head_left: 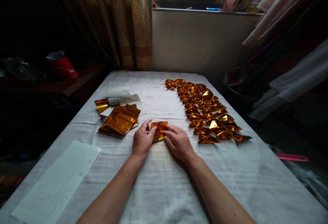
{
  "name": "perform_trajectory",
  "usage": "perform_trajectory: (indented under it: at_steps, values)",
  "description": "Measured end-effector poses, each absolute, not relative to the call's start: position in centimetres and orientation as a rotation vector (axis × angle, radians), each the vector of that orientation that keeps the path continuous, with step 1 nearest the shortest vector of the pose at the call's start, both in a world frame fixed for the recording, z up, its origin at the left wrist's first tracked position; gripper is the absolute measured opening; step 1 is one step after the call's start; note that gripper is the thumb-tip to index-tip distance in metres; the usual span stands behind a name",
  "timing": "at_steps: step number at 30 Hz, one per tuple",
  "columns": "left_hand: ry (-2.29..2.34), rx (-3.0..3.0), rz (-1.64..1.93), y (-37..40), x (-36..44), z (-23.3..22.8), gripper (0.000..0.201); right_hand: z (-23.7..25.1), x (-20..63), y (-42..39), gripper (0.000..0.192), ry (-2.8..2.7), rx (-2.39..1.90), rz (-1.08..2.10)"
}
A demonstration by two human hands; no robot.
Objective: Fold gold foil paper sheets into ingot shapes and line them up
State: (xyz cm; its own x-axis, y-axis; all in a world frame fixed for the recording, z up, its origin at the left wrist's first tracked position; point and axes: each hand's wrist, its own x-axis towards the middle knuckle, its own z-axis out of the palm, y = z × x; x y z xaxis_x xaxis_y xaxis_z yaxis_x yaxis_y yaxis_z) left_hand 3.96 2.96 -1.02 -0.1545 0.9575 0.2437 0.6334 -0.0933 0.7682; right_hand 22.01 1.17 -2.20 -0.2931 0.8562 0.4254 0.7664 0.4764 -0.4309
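Between my two hands is a sheet of gold foil paper [159,126], partly folded, with a crease running across it. My left hand [143,138] grips its left edge, the thumb lying on the foil. At the right edge, the fingers of my right hand [178,141] are closed on the paper. Left of my left hand lies a stack of flat gold foil sheets [120,120]. To the right, several folded gold foil pieces [205,109] stand in rows, pointed at their ends.
A white cloth [159,190] covers the table. A long pale paper sheet [57,184] lies at the front left. Behind the foil stack are a white roll [118,91] and crumpled wrapping. Clothes [299,77] hang at the right; a curtain [133,22] hangs behind.
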Motion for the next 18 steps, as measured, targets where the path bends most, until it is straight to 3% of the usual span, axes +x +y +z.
perform_trajectory:
  at_steps: [4,8,14,18]
  values:
    - [1.696,1.539,1.281,2.6,4.1,-1.1,0.045,-2.2,22.3,1.4,0.039,-1.842,-1.362,0.302]
    - [1.501,1.44,1.335,1.9,4.0,-1.0,0.049,-2.1,22.5,1.7,0.061,-1.508,-1.365,0.637]
    - [1.382,1.376,1.325,1.5,3.7,-0.5,0.053,-1.5,22.5,1.5,0.042,-1.281,-1.188,1.04]
    - [1.364,1.345,1.312,1.6,3.7,-0.8,0.054,-0.9,22.4,1.4,0.036,-1.226,-1.18,1.063]
